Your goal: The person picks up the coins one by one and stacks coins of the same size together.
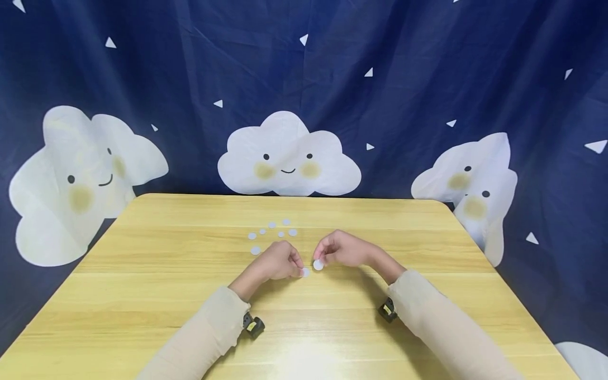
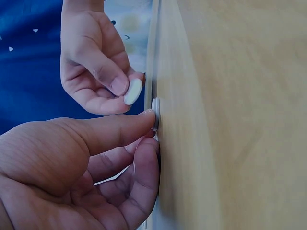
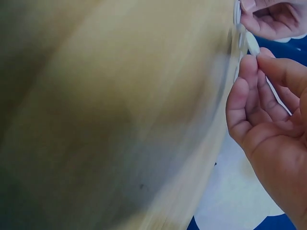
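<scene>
Two hands are close together over the middle of the wooden table [image 1: 285, 311]. Between its thumb and fingertips, the right hand [image 1: 345, 248] pinches a small thin white disc [image 1: 318, 265] just above the tabletop; the left wrist view shows this disc [image 2: 133, 92] tilted, its round side showing. A second white disc [image 1: 305, 272] lies at the table surface, gripped at its edge by the left hand [image 1: 280, 260]. In the left wrist view the left thumb presses on this disc [image 2: 156, 113], whose far side is hidden by the fingers.
Several loose white discs of larger and smaller sizes, one of them a larger disc [image 1: 256, 250], lie scattered beyond the left hand. A dark blue curtain [image 1: 404, 100] with cloud prints hangs behind the table's far edge. Both wrists carry small black cameras.
</scene>
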{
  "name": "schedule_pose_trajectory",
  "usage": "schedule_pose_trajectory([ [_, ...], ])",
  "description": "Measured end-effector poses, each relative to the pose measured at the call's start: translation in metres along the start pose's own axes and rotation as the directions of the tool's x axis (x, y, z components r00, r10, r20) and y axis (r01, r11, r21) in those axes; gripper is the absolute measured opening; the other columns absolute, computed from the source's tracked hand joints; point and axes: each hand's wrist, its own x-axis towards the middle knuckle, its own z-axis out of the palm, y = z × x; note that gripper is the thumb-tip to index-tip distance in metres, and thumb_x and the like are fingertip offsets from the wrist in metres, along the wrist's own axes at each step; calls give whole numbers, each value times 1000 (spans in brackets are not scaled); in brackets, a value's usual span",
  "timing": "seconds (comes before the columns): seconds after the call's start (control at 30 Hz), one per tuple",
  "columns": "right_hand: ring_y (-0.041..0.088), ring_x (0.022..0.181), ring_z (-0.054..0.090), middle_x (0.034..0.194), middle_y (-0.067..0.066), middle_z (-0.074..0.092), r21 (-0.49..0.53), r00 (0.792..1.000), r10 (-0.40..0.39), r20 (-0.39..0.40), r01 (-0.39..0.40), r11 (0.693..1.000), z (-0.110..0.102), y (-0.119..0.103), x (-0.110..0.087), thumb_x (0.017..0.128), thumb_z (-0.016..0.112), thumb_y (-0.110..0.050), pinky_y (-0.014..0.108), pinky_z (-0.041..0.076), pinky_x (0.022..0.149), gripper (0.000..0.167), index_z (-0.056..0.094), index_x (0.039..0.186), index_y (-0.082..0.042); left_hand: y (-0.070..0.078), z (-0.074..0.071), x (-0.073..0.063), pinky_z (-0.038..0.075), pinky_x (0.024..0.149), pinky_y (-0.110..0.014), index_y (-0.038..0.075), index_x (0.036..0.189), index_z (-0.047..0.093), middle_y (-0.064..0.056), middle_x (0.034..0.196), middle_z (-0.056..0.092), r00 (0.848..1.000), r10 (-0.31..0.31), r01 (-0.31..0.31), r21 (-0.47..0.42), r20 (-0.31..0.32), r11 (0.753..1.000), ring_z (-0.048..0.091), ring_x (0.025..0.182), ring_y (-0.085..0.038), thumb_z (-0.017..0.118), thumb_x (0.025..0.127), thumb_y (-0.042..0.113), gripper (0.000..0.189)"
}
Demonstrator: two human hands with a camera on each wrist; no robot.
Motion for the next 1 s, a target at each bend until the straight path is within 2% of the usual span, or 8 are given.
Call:
schedule_pose_trajectory([
  [0.3,22,91,68,98,18,74,54,1000,27,6,-27,998,13,-5,-2,91,67,10,29,56,85,15,72,105,8,1,-1,0,49,56,-26,8,82,72,-2,71,67,1000,1,-1,-3,3,1000,63,61,-16,82,83,5,10],
  [0.7,19,88,69,94,16,74,63,997,53,-64,-49,997,28,-3,-1,88,66,13,29,57,86,16,71,103,9,1,-1,-1,51,57,-27,7,83,73,-2,73,68,1000,-3,3,-24,9,1000,64,63,-17,82,83,4,10],
  [1.0,17,85,68,93,15,75,94,974,177,-145,-164,982,35,-11,-2,88,65,12,28,55,80,16,72,101,7,1,-1,-1,51,57,-27,7,84,73,-2,74,68,1000,-10,10,-22,11,1000,64,63,-17,81,83,3,9],
])
